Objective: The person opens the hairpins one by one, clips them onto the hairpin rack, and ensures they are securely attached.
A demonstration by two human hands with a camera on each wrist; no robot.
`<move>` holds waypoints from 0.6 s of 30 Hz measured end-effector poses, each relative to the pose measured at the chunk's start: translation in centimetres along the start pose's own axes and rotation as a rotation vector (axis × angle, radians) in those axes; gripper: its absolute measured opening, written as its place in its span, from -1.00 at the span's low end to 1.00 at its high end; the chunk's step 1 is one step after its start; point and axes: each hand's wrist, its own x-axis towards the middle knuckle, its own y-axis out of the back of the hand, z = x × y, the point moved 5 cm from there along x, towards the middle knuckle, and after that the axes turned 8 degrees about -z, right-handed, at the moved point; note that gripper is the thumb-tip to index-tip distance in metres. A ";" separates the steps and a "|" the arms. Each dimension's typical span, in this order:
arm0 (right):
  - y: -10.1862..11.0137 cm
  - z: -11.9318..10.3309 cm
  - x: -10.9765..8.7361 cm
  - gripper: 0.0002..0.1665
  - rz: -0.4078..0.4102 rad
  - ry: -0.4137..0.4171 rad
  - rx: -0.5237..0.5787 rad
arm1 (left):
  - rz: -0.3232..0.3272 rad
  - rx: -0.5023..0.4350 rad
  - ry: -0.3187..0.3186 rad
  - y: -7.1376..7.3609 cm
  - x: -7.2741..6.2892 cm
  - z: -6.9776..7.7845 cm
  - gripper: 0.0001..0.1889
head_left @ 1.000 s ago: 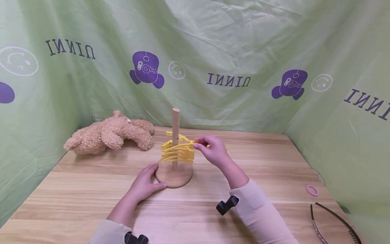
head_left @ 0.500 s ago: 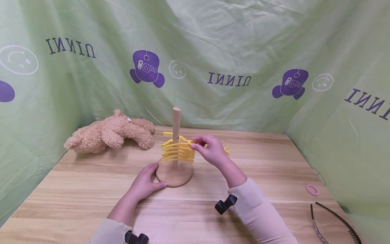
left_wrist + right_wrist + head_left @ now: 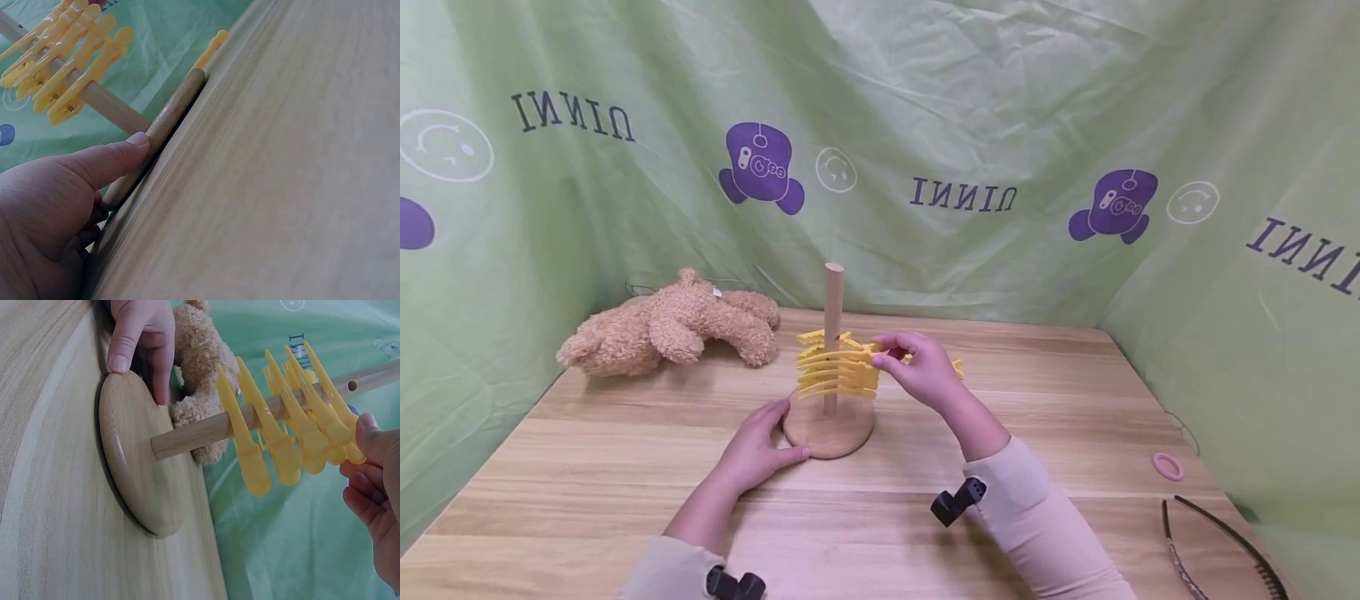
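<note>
A wooden stand has a round base (image 3: pixel 829 437) and an upright post (image 3: pixel 833 304). Several yellow hair clips (image 3: pixel 253 465) are clamped across the post, one above another. My left hand (image 3: pixel 756 450) holds the base's left edge, its thumb on the rim in the left wrist view. At the top of the stack, my right hand (image 3: pixel 922 373) pinches the end of the uppermost yellow hair clip (image 3: pixel 331 394) between thumb and fingers. That clip's arms lie on either side of the post. Part of its pinched end is hidden by the fingertips.
Behind the right hand, more yellow clips (image 3: pixel 958 369) lie on the wooden table (image 3: pixel 625 467). A brown teddy bear (image 3: pixel 677 329) lies at back left. To the right are a pink ring (image 3: pixel 1168 467) and a dark headband (image 3: pixel 1232 533). Green cloth (image 3: pixel 925 258) surrounds the table.
The uppermost clip's far arm has come down and nearer to its front arm around the post. My right hand has shifted slightly left. My left hand stays on the base.
</note>
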 end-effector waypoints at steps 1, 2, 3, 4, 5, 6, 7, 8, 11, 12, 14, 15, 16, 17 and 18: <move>0.0 0.0 0.0 -0.71 0.000 0.002 -0.002 | 0.000 0.000 0.000 0.0 0.0 0.0 -0.04; 0.0 0.0 0.0 -0.71 0.000 0.004 -0.002 | 0.001 -0.001 -0.001 0.0 0.0 0.0 -0.04; 0.1 0.0 0.0 -0.70 0.000 0.004 -0.003 | 0.001 -0.002 -0.001 0.0 0.0 0.0 -0.03; 0.1 0.1 0.0 -0.70 0.000 0.004 -0.006 | 0.000 -0.002 0.000 0.0 0.0 -0.1 -0.03; 0.1 0.1 0.0 -0.69 -0.001 0.006 -0.006 | 0.000 -0.001 0.000 0.0 0.0 -0.1 -0.03; 0.1 0.1 -0.1 -0.69 -0.002 0.005 -0.008 | -0.001 0.000 0.001 0.0 0.0 -0.1 -0.03; 0.1 0.1 -0.1 -0.68 -0.003 0.006 -0.010 | -0.001 0.002 0.001 0.0 0.0 -0.1 -0.03; 0.1 0.2 -0.1 -0.67 -0.004 0.004 -0.011 | -0.001 0.002 0.001 0.0 0.0 -0.1 -0.03; 0.0 0.3 -0.2 -0.65 -0.011 0.005 -0.015 | -0.001 0.003 0.003 0.0 0.0 -0.1 -0.03; 0.0 0.3 -0.2 -0.65 -0.013 0.003 -0.016 | -0.001 0.003 0.004 0.0 0.0 -0.1 -0.03; 0.0 0.4 -0.2 -0.63 -0.019 0.000 -0.013 | -0.003 0.004 0.006 0.0 0.0 0.0 -0.02; 0.0 0.4 -0.2 -0.62 -0.023 -0.002 -0.009 | -0.004 0.006 0.007 0.0 0.0 0.0 -0.02; 0.0 0.4 -0.2 -0.62 -0.027 -0.003 -0.007 | -0.004 0.008 0.007 0.0 0.0 0.0 -0.02; 0.0 0.4 -0.3 -0.61 -0.031 -0.004 0.001 | -0.004 0.010 0.008 0.0 0.0 0.0 -0.02; 0.0 0.4 -0.3 -0.60 -0.036 -0.006 0.003 | -0.004 0.011 0.008 0.0 0.0 0.0 -0.01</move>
